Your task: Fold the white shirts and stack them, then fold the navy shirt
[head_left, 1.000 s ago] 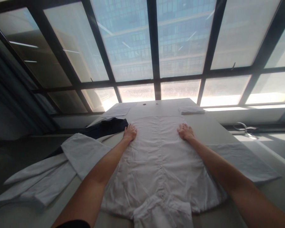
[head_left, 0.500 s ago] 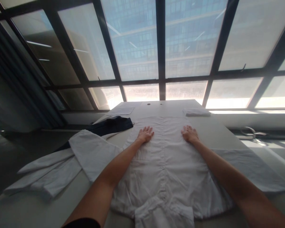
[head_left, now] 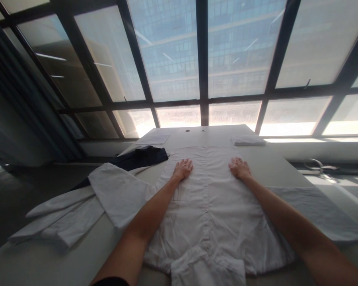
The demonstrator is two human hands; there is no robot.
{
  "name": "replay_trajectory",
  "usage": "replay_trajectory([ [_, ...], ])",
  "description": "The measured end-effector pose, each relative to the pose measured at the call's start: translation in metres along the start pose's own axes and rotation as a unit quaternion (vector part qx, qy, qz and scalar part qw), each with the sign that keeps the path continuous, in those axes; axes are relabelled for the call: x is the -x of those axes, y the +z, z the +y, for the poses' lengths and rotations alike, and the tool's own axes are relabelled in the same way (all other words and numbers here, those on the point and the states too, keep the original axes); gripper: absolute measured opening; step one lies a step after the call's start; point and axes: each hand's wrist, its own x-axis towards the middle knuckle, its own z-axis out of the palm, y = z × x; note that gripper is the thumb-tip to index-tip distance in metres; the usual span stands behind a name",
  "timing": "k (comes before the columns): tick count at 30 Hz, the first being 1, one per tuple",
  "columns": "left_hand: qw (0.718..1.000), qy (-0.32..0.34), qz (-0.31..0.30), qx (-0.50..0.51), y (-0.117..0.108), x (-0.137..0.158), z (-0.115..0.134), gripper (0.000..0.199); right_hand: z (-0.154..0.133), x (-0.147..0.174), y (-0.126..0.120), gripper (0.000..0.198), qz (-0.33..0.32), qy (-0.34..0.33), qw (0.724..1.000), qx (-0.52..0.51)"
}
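White shirt point(head_left: 220, 198), one, lies beneath left hand point(head_left: 182, 169) and right hand point(head_left: 239, 168), two spread grips holding nothing.

White button-front shirt point(head_left: 220, 195): spread flat, front up, lightly creased.

Left grip point(head_left: 183, 170) shifted inward across the white shirt point(head_left: 223, 206), off its side edge, closer to the button placket point(head_left: 206, 194)

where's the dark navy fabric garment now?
In the head view, the dark navy fabric garment lies at the left edge of the white table, left of the left hand and just beyond the spread sleeve of the white button-front shirt.
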Motion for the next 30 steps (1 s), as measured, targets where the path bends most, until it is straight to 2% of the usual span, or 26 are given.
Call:
replay_trajectory([
  [18, 1.0, 0.012, 0.019, 0.01, -0.002, 0.006, 0.001, 0.052, 0.006, 0.004, -0.005, 0.053, 0.019, -0.025, 0.999, -0.03],
  [20, 1.0, 0.013, 0.02, 0.01, -0.003, 0.007, 0.001, 0.052, -0.001, 0.007, -0.006, 0.054, 0.046, -0.045, 0.997, -0.038],
  [23, 1.0, 0.014, 0.019, 0.01, -0.004, 0.008, 0.002, 0.052, -0.017, 0.015, -0.006, 0.055, 0.081, -0.128, 0.987, -0.06],
  [26, 1.0, 0.015, 0.017, 0.011, -0.004, 0.008, 0.001, 0.052, -0.031, 0.023, -0.004, 0.056, 0.033, -0.199, 0.977, -0.066],
  [28, 1.0, 0.015, 0.015, 0.011, -0.004, 0.008, 0.001, 0.052, -0.035, 0.025, -0.001, 0.057, -0.015, -0.206, 0.977, -0.053],
  [30, 1.0, 0.014, 0.012, 0.012, -0.004, 0.007, 0.001, 0.052, -0.034, 0.024, 0.0, 0.058, -0.038, -0.185, 0.981, -0.037],
])
